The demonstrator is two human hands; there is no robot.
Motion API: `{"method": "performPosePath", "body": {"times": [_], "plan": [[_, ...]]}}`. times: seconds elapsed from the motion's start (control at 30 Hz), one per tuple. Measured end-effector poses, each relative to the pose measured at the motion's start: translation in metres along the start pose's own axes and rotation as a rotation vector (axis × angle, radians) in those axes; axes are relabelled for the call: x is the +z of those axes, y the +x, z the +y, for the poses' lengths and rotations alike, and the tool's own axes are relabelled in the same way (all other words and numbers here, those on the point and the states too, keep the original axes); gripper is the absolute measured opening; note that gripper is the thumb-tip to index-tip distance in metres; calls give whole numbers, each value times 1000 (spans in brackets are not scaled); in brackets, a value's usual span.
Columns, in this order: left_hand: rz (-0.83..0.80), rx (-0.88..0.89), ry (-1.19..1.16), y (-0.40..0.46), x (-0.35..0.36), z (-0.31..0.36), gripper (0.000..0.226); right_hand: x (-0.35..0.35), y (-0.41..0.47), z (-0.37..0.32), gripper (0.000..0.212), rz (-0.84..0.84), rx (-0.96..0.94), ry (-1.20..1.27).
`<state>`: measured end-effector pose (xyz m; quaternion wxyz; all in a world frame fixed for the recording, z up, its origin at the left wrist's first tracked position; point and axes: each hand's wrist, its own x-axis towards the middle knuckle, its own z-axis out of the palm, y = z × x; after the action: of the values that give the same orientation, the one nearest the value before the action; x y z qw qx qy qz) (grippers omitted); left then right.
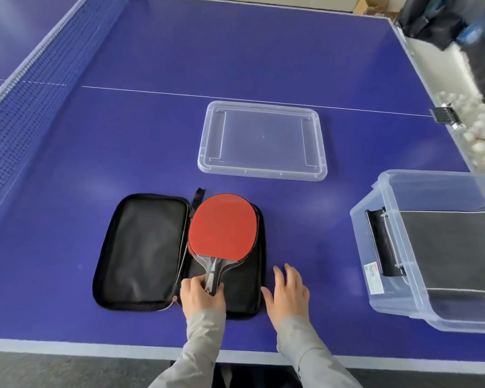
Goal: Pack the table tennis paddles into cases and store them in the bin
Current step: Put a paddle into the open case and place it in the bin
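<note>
A black zip case lies unzipped and spread flat on the blue table. A red-faced paddle rests on its right half, with another paddle's edge showing just beneath it. My left hand grips the top paddle's handle at the case's near edge. My right hand rests flat, fingers spread, on the table beside the case's right edge, holding nothing. To the right stands a clear plastic bin with a black case inside.
The bin's clear lid lies upside down beyond the case. The net runs along the left. A trough of white balls sits off the table's right edge. The table's near edge is just below my wrists.
</note>
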<state>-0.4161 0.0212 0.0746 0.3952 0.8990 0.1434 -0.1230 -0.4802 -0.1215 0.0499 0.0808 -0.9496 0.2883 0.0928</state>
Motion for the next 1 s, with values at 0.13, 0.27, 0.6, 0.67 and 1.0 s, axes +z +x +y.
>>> {"method": "performPosePath", "body": {"times": [0.13, 0.27, 0.6, 0.67, 1.0], "plan": [[-11, -38, 15, -3, 17, -3, 29, 4, -3, 1, 60, 5, 7, -17], [10, -36, 12, -2, 24, -7, 31, 8, -4, 0, 59, 23, 13, -9], [-11, -102, -9, 3, 32, -11, 36, 16, -5, 3, 55, 59, 11, -60], [-42, -102, -6, 5, 31, -12, 41, 16, -5, 1, 55, 51, 16, -63], [224, 38, 69, 35, -53, -47, 68, 5, -11, 2, 49, -35, 22, 31]]}}
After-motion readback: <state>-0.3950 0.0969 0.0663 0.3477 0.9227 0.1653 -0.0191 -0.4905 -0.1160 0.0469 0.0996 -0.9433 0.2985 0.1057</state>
